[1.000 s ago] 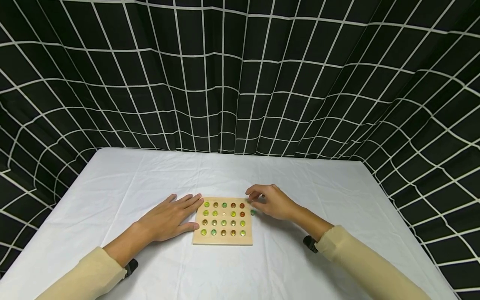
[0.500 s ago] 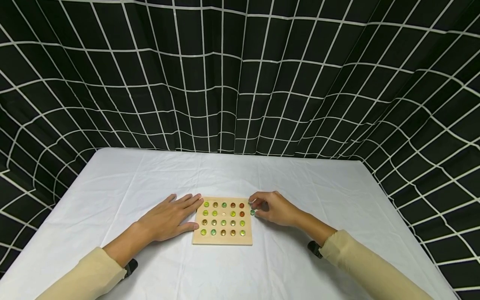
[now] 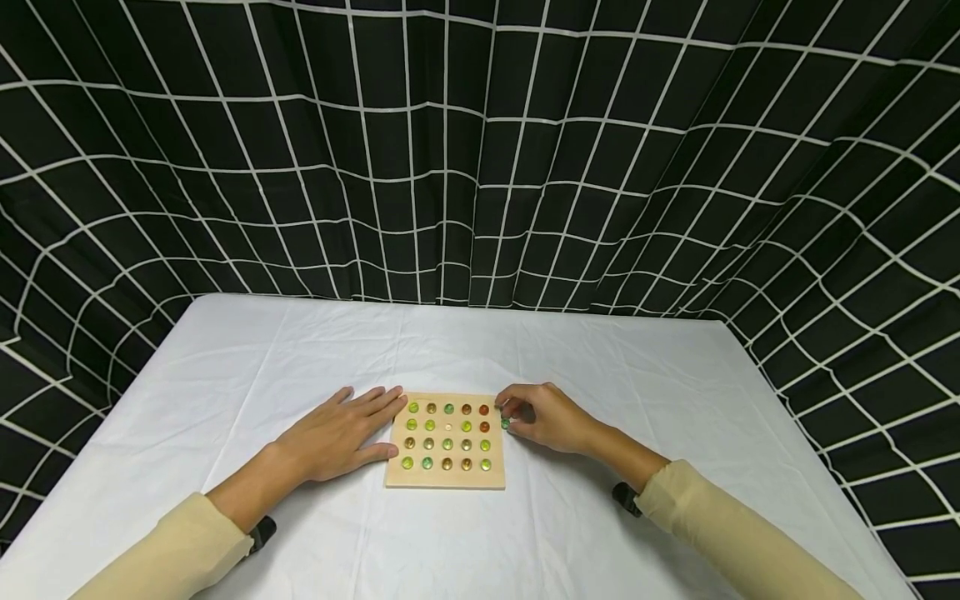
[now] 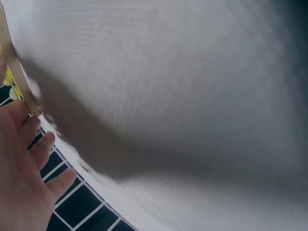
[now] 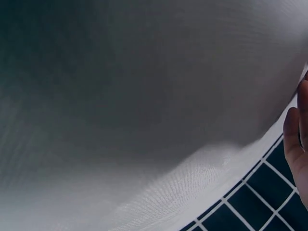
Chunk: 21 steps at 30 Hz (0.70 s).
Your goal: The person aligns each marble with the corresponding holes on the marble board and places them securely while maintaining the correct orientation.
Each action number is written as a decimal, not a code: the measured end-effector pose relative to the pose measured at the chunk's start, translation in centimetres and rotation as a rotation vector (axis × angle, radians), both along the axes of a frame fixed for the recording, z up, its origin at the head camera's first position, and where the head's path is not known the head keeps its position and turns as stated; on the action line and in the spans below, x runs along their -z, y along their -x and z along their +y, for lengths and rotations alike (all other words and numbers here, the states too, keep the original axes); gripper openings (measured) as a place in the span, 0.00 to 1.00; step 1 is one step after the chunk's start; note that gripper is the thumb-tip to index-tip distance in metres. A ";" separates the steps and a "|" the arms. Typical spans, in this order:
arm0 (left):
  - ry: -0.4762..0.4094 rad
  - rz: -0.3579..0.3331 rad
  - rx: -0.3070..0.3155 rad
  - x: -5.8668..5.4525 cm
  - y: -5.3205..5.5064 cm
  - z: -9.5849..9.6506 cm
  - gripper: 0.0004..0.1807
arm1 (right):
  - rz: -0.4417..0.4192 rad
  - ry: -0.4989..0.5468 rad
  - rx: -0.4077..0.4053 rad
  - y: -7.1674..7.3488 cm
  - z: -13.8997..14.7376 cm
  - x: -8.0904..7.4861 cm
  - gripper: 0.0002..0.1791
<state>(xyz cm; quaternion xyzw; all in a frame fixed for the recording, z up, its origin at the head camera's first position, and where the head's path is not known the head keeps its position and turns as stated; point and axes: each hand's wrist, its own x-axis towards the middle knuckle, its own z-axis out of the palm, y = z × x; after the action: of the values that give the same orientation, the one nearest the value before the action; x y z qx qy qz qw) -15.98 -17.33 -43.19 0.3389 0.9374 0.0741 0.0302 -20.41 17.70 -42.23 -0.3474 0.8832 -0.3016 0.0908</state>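
Observation:
A pale wooden board lies on the table, with rows of glass marbles in green, yellow-green, amber and red. One hollow in its second row shows bare wood. My left hand lies with straight fingers along the board's left side, fingertips and thumb on its edge. Off the right edge, my right hand curls its thumb and index finger about a green marble. A second bit of green shows under the index fingertip, mostly hidden. In the left wrist view, yellow-green marbles show past the board's side.
A white cloth covers the table beneath the board. Black curtain with a white grid hangs behind and at both sides. Each forearm has a beige sleeve, and a dark device sits under the right wrist.
My right hand has come down and slightly towards me, its thumb reaching the green marble beside the board. The left hand and the board have stayed in place.

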 end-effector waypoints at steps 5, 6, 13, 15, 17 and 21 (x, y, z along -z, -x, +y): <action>-0.004 0.006 0.001 0.0 0.0 -0.1 0.40 | 0.014 -0.014 0.007 -0.1 -0.1 -0.1 0.17; -0.003 0.005 0.000 0.0 0.0 -0.1 0.40 | 0.018 -0.017 0.007 -0.1 -0.1 -0.1 0.17; 0.008 -0.003 -0.007 0.1 0.1 0.0 0.40 | 0.016 -0.014 0.037 0.1 0.0 -0.6 0.17; 0.017 -0.003 -0.011 0.2 0.1 0.0 0.40 | 0.029 -0.001 0.041 0.2 -0.1 -0.8 0.17; 0.022 0.001 -0.011 0.2 0.1 0.0 0.40 | 0.040 0.012 0.041 0.2 -0.2 -1.1 0.17; 0.026 0.006 -0.010 0.1 0.1 0.0 0.40 | 0.040 0.026 0.034 0.3 -0.7 -1.3 0.17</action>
<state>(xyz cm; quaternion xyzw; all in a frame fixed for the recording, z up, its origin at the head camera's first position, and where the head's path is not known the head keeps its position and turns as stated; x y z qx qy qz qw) -16.09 -17.32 -43.33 0.3339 0.9401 0.0611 0.0315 -20.70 17.04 -40.93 -0.3397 0.8866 -0.3074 0.0636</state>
